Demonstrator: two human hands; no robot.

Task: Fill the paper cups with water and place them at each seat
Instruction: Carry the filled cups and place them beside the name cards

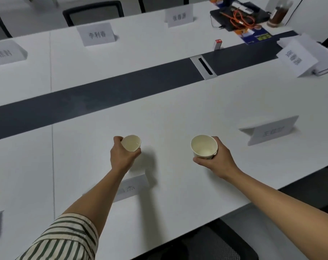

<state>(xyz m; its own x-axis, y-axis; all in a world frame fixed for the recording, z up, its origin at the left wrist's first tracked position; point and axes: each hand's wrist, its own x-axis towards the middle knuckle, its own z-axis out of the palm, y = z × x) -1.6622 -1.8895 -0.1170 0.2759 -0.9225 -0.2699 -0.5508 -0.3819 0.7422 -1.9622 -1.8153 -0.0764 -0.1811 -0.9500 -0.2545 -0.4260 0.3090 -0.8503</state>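
My left hand (121, 155) grips a white paper cup (131, 143) just above the white table (178, 113), past a folded name card (133, 186) that my forearm partly hides. The cup leans away from me, mouth toward the camera. My right hand (215, 158) holds a second paper cup (204, 146) upright from its right side, low over the table. The second cup's pale inside and bottom show; I cannot tell whether either cup holds water.
A name card (270, 131) stands right of my right hand; more cards (96, 34) line the far side. A dark strip (103, 98) with a cable hatch (203, 67) runs down the table's middle. Cables, a black box (238, 17) and booklets lie far right. Chairs (92, 13) stand behind.
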